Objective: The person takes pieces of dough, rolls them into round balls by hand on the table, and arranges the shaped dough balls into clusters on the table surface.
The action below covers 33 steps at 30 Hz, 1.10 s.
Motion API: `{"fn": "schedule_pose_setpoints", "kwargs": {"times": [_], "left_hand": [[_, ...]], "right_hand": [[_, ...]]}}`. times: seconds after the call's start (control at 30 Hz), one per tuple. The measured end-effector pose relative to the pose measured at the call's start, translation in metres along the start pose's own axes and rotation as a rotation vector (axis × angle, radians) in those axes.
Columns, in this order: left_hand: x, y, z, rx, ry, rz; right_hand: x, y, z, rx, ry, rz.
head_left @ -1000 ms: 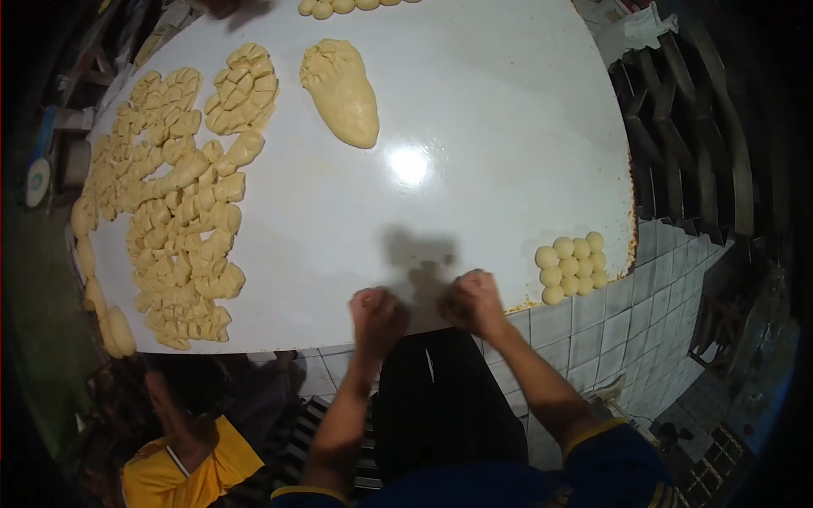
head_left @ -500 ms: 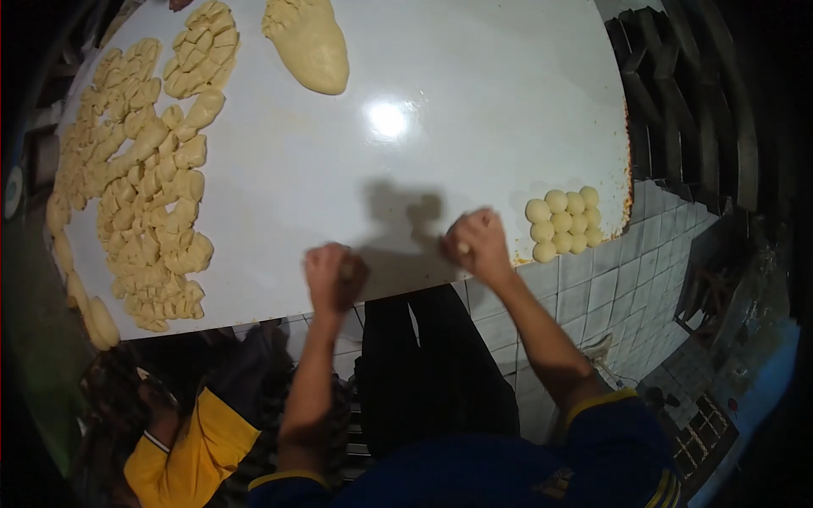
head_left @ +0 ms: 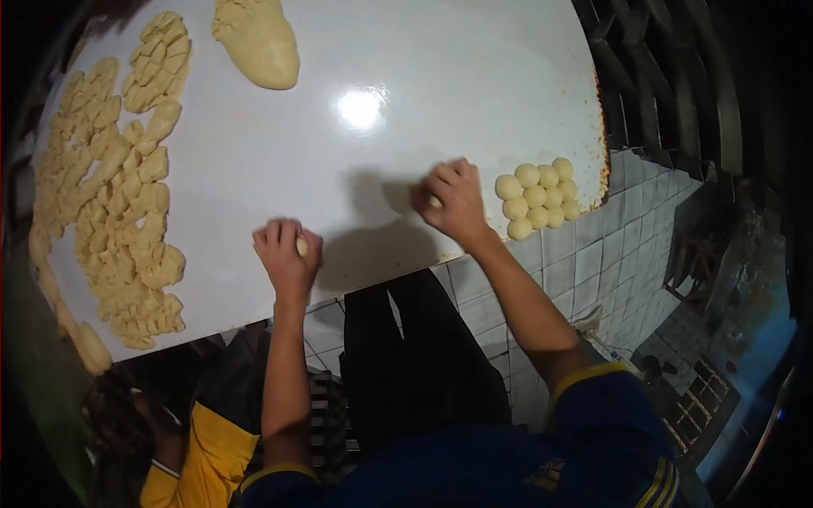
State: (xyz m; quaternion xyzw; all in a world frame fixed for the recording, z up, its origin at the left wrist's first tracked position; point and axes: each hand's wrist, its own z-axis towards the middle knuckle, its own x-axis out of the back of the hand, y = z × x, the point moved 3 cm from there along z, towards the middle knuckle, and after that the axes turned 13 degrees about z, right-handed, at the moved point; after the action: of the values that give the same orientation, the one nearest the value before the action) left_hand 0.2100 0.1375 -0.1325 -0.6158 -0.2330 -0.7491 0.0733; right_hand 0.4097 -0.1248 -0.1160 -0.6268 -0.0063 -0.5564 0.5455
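Observation:
My left hand (head_left: 286,256) is curled on the white table near its front edge, and a small dough piece (head_left: 302,246) shows between thumb and fingers. Farther right, my right hand (head_left: 455,203) is closed around another pale dough piece (head_left: 435,202), most of it hidden by the fingers. Just right of that hand stands a tight block of smooth round dough balls (head_left: 535,196). Cut dough pieces (head_left: 127,229) cover the left side of the table in a wide patch.
A large uncut dough mass (head_left: 267,46) lies at the back of the white table (head_left: 356,169). The table's right edge (head_left: 603,140) is rusty. Dark metal racks (head_left: 652,76) stand beyond it. Another person's yellow garment (head_left: 216,444) shows at the lower left.
Both hands have shifted left and the right one also farther from me, each keeping its dough. The whole view has moved, so the table's contents appear farther left.

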Motion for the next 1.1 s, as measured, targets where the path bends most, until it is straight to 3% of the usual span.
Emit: {"fn": "schedule_pose_setpoints", "kwargs": {"times": [0.07, 0.1, 0.17, 0.2, 0.3, 0.43, 0.53, 0.63, 0.73, 0.77, 0.83, 0.9, 0.97, 1.1], "left_hand": [[-0.004, 0.023, 0.033, 0.030, 0.091, -0.028], [-0.006, 0.037, 0.028, 0.024, 0.084, -0.037], [-0.012, 0.063, 0.013, 0.009, -0.092, -0.102], [-0.011, 0.065, -0.009, -0.022, -0.076, -0.167], [-0.005, 0.029, -0.045, -0.143, 0.034, -0.141], [0.002, -0.004, 0.008, 0.008, 0.089, 0.039], [-0.015, 0.033, 0.027, -0.039, 0.077, -0.023], [-0.004, 0.058, -0.015, -0.061, -0.016, -0.164], [0.006, 0.013, -0.044, -0.135, 0.002, -0.111], [0.007, 0.003, -0.037, -0.133, 0.001, -0.108], [0.012, -0.011, -0.009, 0.004, 0.039, 0.036], [0.006, 0.008, 0.011, -0.013, 0.078, 0.029], [0.001, 0.037, 0.015, -0.031, 0.059, -0.014], [0.006, 0.037, -0.046, -0.127, 0.066, -0.111]], "right_hand": [[-0.026, -0.014, 0.028, -0.017, 0.085, 0.093], [-0.044, -0.017, 0.020, -0.074, -0.007, 0.130], [-0.044, -0.050, 0.004, 0.043, 0.051, 0.197], [-0.038, -0.051, -0.010, 0.038, 0.052, 0.193], [-0.014, -0.023, -0.045, 0.101, -0.106, 0.278], [-0.006, 0.008, 0.001, 0.019, -0.007, 0.087], [-0.033, -0.019, 0.013, 0.008, 0.026, 0.089], [-0.032, -0.045, -0.021, 0.025, -0.002, 0.154], [-0.011, -0.013, -0.052, 0.071, -0.090, 0.245], [0.001, 0.001, -0.043, 0.062, -0.091, 0.145], [0.005, 0.005, -0.021, 0.048, -0.095, 0.052], [-0.007, -0.006, 0.009, 0.013, 0.099, 0.064], [-0.022, -0.018, 0.001, -0.066, -0.008, 0.016], [-0.014, -0.027, -0.041, 0.120, -0.056, 0.209]]}}
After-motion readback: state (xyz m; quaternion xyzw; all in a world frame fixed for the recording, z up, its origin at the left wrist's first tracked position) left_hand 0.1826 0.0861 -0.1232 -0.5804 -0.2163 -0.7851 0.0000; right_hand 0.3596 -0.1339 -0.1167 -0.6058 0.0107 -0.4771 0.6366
